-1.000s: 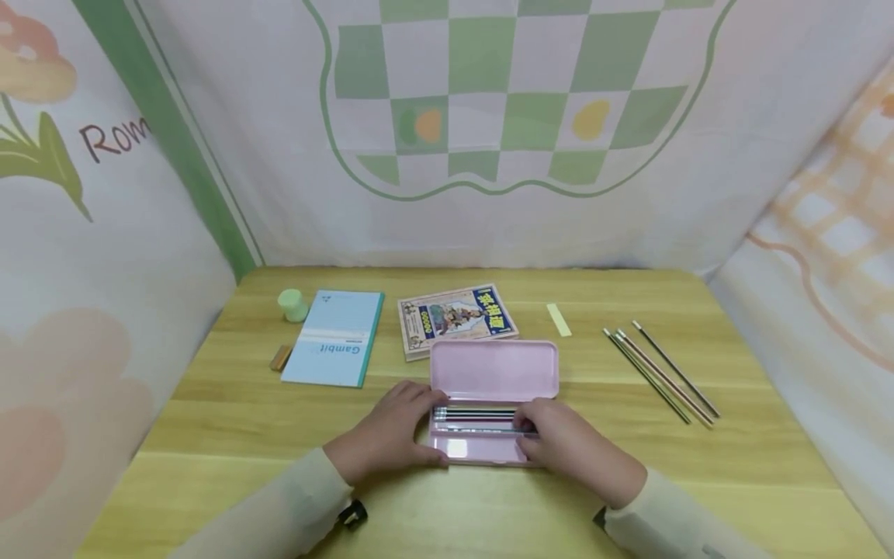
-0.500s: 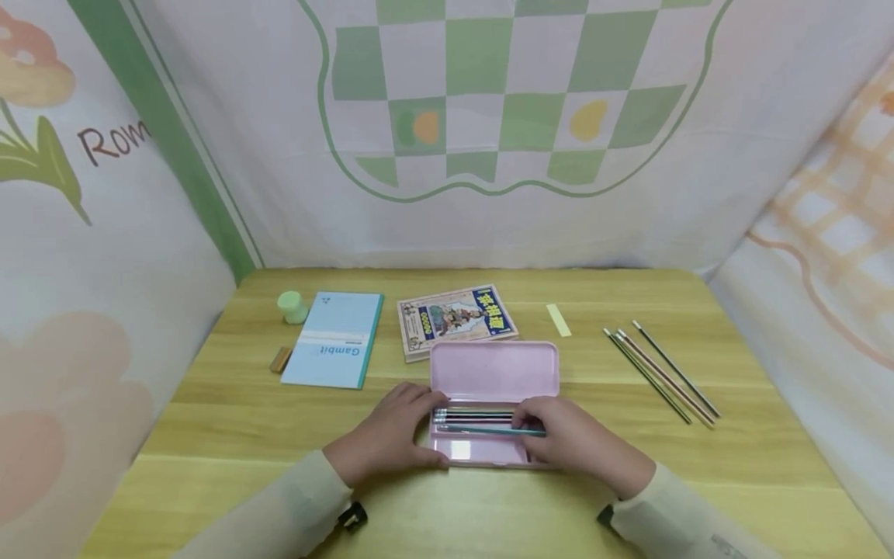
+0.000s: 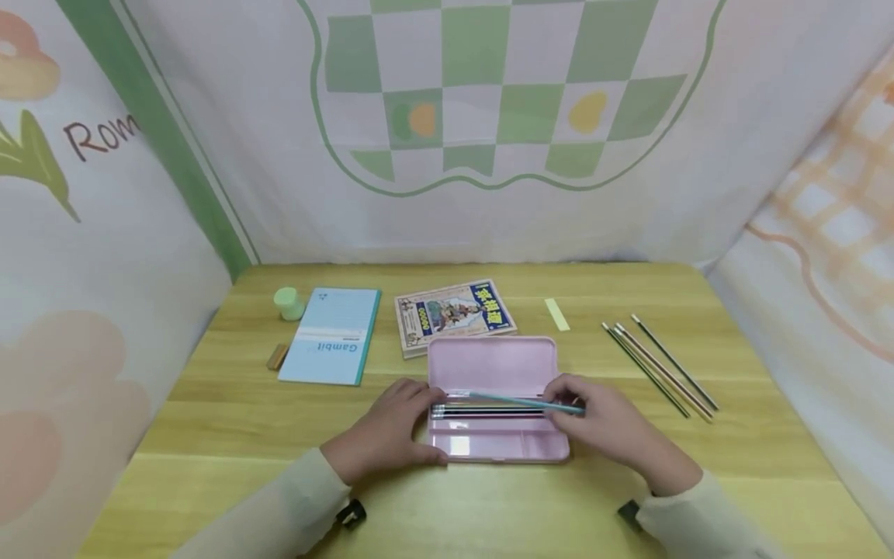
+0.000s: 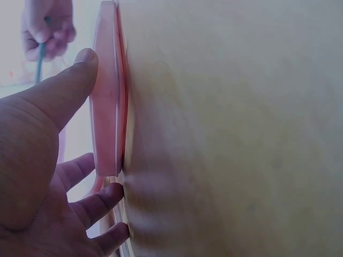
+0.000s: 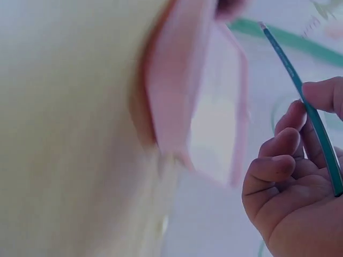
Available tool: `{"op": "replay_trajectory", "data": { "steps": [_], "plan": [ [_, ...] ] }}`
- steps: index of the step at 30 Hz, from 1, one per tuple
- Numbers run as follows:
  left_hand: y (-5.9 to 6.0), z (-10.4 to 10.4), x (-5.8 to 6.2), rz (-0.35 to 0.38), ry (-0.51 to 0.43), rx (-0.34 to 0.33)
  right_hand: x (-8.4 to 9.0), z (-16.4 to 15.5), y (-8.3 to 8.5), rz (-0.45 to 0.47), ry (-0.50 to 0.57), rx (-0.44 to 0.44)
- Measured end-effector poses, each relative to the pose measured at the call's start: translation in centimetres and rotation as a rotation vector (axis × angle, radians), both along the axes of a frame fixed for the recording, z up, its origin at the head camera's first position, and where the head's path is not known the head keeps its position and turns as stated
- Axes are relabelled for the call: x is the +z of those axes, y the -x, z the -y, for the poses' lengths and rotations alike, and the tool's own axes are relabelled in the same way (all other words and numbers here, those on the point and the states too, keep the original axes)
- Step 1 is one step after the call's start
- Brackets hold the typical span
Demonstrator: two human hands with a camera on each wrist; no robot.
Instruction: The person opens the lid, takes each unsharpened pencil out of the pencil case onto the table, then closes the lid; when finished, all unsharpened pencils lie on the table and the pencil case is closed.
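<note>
A pink pencil case (image 3: 492,458) lies with its lid raised, several pencils (image 3: 482,411) lined up inside. My left hand (image 3: 387,427) steadies the case at its left end, thumb along the front wall and fingers round the back corner. In the left wrist view the thumb (image 4: 80,69) presses the pink wall. Over the right part of the case, my right hand (image 3: 601,419) pinches a teal pencil (image 3: 520,401) between thumb and fingers. In the right wrist view that pencil (image 5: 292,72) slants upward, its ferrule end away from the palm.
Several loose pencils (image 3: 660,369) lie on the table at the right. Behind the case are an illustrated box (image 3: 454,314) and a pale yellow strip (image 3: 557,314). At left lie a light blue notebook (image 3: 328,334), a green round container (image 3: 289,303) and a small brown block (image 3: 277,357).
The right hand has lifted the teal pencil up from the case's pencil row and shifted right and slightly back. The left hand has stayed at the case's left end.
</note>
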State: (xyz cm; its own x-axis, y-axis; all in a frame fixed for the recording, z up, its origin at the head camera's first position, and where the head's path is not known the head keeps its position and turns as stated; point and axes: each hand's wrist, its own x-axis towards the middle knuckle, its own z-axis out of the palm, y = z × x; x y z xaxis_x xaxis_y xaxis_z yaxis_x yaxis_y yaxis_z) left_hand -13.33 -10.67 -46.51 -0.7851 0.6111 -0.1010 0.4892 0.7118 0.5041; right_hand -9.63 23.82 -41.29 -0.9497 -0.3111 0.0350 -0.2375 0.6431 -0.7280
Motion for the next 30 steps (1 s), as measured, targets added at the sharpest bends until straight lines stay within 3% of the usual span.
{"op": "replay_trajectory", "data": {
  "steps": [8, 11, 15, 20, 30],
  "plan": [
    [0.0, 0.2, 0.3, 0.009, 0.001, 0.004, 1.5, -5.5, 0.1, -0.154, 0.011, -0.207],
    [0.0, 0.2, 0.4, 0.009, -0.005, 0.0, 1.2, -8.0, 0.4, -0.158, -0.003, -0.298],
    [0.0, 0.2, 0.2, 0.004, -0.005, -0.006, 0.1, -11.6, 0.9, -0.117, -0.039, -0.426],
    [0.0, 0.1, 0.1, 0.013, 0.008, -0.004, -1.5, -15.8, 1.4, -0.025, -0.044, -0.519],
    [0.1, 0.0, 0.3, -0.002, 0.0, -0.011, -2.8, -19.8, 1.6, 0.115, -0.166, -0.564]
  ]
}}
